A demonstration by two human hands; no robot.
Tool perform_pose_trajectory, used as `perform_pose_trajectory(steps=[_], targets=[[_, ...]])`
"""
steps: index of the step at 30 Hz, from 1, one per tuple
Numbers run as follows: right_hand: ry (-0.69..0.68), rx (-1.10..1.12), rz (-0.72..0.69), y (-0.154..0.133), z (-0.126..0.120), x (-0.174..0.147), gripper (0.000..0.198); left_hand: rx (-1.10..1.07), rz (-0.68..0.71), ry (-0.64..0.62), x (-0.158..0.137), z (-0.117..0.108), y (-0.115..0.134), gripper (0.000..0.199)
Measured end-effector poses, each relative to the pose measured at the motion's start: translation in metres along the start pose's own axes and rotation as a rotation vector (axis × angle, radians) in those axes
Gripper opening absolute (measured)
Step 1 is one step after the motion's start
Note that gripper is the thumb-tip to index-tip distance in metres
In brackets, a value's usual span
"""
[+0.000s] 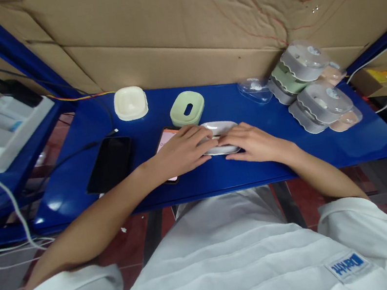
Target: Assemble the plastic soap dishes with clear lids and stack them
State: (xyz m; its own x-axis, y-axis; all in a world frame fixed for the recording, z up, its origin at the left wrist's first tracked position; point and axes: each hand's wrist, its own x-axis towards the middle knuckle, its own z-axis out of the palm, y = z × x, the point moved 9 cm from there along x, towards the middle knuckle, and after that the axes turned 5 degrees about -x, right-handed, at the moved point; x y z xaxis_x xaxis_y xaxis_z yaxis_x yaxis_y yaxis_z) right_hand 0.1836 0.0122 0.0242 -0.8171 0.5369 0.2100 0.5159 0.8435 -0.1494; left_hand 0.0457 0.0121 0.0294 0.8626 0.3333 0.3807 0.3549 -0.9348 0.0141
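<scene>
A pale grey-white plastic dish (224, 150) with a raised rim lies on the blue table in front of me. My left hand (184, 150) reaches over its left side, fingers bent onto the dish. From the right, my right hand (252, 142) grips the opposite side, its fingertips near the middle, close to the left ones. What lies beneath the fingertips is hidden. Just beyond the hands stands a light green plastic box (196, 101) with an oval slot in its top. A phone (163, 137) with a lit screen is partly covered by my left hand.
A cream-white container (131, 104) sits at the back left, near a dark-screened phone or tablet (110, 164). Stacked scalloped containers with clear lids (318, 94) stand at right, beside a loose clear plastic cover (255, 90). Cardboard (143, 20) lines the back; cables hang at left.
</scene>
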Motion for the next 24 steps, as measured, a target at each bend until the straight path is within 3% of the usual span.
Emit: perform_pose_trajectory(steps=[4, 7, 11, 13, 15, 21, 24], targets=[[0.001, -0.050, -0.070, -0.009, 0.010, 0.005, 0.035, -0.067, 0.002, -0.081, -0.001, 0.015, -0.005, 0.016], [0.100, -0.003, -0.010, 0.018, -0.004, 0.003, 0.040, -0.043, -0.015, -0.089, -0.001, 0.018, -0.007, 0.012], [0.270, -0.179, 0.476, 0.112, -0.028, -0.022, 0.057, -0.022, -0.002, -0.083, 0.000, 0.016, -0.005, 0.010], [0.215, -0.269, 0.701, 0.151, -0.024, -0.039, 0.071, -0.016, 0.007, -0.083, 0.000, 0.017, -0.004, 0.011], [0.131, -0.290, 0.820, 0.171, -0.015, -0.048, 0.079, -0.014, 0.010, -0.085, 0.000, 0.018, -0.004, 0.011], [0.168, -0.312, 0.711, 0.161, -0.016, -0.039, 0.073, -0.013, 0.010, -0.105, -0.002, 0.021, -0.004, 0.015], [0.153, -0.341, 0.729, 0.169, -0.016, -0.042, 0.076, -0.009, -0.002, -0.113, -0.002, 0.021, -0.006, 0.016]])
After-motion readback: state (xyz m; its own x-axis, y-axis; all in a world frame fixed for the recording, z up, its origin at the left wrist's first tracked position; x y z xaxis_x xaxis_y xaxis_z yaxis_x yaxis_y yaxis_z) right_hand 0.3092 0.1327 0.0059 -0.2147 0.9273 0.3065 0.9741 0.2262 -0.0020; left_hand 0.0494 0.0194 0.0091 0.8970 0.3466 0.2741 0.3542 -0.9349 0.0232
